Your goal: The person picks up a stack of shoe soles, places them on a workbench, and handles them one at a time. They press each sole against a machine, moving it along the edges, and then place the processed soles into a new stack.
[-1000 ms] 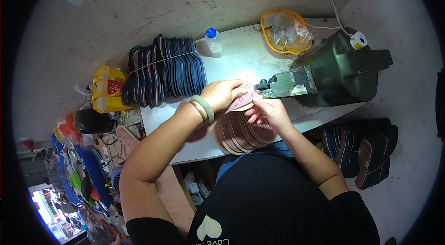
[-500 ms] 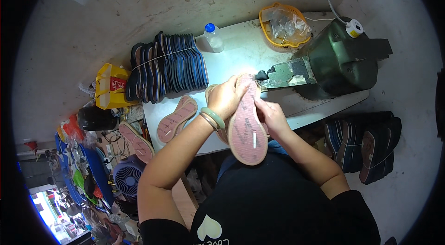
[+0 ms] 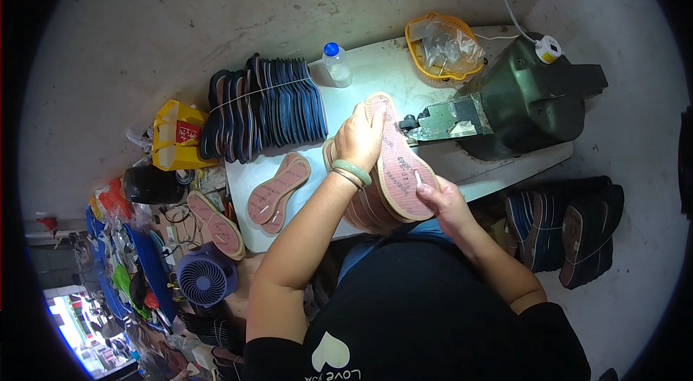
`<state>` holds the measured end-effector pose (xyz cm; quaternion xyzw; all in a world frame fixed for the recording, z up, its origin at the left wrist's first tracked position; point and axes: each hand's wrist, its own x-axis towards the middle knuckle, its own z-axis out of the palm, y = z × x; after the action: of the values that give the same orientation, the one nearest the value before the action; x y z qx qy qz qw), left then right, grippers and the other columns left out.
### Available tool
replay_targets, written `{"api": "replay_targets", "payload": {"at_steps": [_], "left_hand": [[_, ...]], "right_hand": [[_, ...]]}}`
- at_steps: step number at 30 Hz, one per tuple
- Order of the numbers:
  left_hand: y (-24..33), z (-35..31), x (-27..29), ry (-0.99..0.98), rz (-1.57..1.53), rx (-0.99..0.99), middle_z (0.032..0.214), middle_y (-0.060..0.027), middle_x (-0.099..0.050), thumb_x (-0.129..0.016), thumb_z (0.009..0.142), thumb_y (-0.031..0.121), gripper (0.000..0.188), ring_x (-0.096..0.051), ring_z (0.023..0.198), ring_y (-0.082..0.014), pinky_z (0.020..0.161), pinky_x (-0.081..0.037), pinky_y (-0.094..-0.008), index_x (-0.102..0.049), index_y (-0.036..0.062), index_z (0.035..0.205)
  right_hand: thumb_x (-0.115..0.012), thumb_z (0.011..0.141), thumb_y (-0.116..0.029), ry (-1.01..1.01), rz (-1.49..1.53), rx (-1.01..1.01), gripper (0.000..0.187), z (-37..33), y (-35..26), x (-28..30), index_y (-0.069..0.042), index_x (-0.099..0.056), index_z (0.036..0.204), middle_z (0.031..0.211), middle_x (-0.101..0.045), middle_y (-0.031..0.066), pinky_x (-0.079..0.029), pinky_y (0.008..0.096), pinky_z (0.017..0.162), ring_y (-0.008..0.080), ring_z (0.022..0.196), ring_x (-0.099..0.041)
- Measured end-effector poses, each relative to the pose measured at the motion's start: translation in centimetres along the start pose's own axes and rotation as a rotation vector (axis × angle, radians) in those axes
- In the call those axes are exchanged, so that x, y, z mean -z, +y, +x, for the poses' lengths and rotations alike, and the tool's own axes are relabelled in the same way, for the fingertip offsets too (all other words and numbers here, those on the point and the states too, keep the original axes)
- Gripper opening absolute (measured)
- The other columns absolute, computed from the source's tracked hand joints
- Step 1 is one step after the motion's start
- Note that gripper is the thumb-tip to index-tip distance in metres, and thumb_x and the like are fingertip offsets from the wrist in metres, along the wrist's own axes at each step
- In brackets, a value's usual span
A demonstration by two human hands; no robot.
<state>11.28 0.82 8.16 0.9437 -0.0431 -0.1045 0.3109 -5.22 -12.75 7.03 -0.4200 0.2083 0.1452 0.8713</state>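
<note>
A pink insole [image 3: 404, 172] with a tan edge and a small white mark lies slantwise between my hands, beside the needle end of a green sewing machine [image 3: 530, 103]. My left hand [image 3: 361, 137] is closed on its narrow upper part, thumb on top. At the wide lower end, my right hand [image 3: 449, 209] pinches the rim, thumb on the pink face and fingers hidden below. Under and left of it, partly covered by my left wrist, sits a stack of similar insoles [image 3: 367, 209]. Two more pink insoles [image 3: 278, 193] overlap on the white table [image 3: 354, 103].
A tied row of dark blue insoles [image 3: 271, 103] stands at the far left, near a clear bottle [image 3: 337, 67] with a blue cap. An orange basket [image 3: 445, 74] holds plastic bags. Tied dark bundles [image 3: 592, 237] lie at right. A purple fan [image 3: 206, 276] sits lower left.
The insole has tilted, its wide end swinging right and up. My right hand has slid from its middle edge down to the wide end. More of the stack beneath shows.
</note>
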Motion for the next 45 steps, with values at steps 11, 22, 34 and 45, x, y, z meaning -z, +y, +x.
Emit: {"api": "replay_targets", "payload": {"at_steps": [11, 22, 34, 45], "left_hand": [[-5.2, 3.5, -2.4, -0.082, -0.351, -0.005, 0.081, -0.018, -0.066, -0.062, 0.089, 0.033, 0.032, -0.064, 0.073, -0.0304, 0.068, -0.051, -0.0375, -0.057, 0.0022, 0.096], [-16.8, -2.1, 3.7, 0.053, 0.305, -0.346, 0.093, -0.0116, -0.06, -0.064, 0.083, 0.016, 0.021, -0.054, 0.091, -0.0299, 0.079, -0.046, -0.0404, -0.067, 0.0098, 0.102], [-8.1, -13.1, -4.6, -0.382, -1.562, 0.501, 0.115, -0.0097, -0.06, -0.055, 0.095, 0.018, 0.032, -0.059, 0.105, -0.0201, 0.092, -0.048, -0.0341, -0.052, 0.001, 0.122], [-5.8, -11.1, -2.4, -0.458, -1.359, 0.305, 0.111, -0.0037, -0.062, -0.057, 0.095, 0.016, 0.028, -0.06, 0.097, -0.0118, 0.087, -0.048, -0.028, -0.054, 0.0044, 0.12]], "right_hand": [[-0.057, 0.095, -0.027, -0.137, -0.422, -0.047, 0.028, 0.9, 1.0, 1.0, -0.001, -0.064, 0.102, 0.092, -0.068, 0.0057, -0.05, 0.0256, 0.07, 0.0114, 0.083, -0.064], [-0.076, 0.071, -0.035, -0.033, -1.484, 0.343, 0.07, 4.9, 6.0, 8.6, -0.01, -0.049, 0.131, 0.137, -0.042, 0.0256, -0.04, 0.0456, 0.1, 0.0387, 0.124, -0.045], [-0.083, 0.062, -0.024, -0.264, -1.185, 0.695, 0.072, 2.7, 2.4, 0.5, -0.001, -0.053, 0.123, 0.121, -0.053, 0.0158, -0.044, 0.0392, 0.094, 0.0315, 0.112, -0.052], [-0.067, 0.086, -0.014, -0.259, -0.694, 0.196, 0.044, 4.5, 4.2, 1.1, -0.007, -0.055, 0.127, 0.101, -0.068, 0.0092, -0.052, 0.0317, 0.077, 0.0171, 0.087, -0.065]]}}
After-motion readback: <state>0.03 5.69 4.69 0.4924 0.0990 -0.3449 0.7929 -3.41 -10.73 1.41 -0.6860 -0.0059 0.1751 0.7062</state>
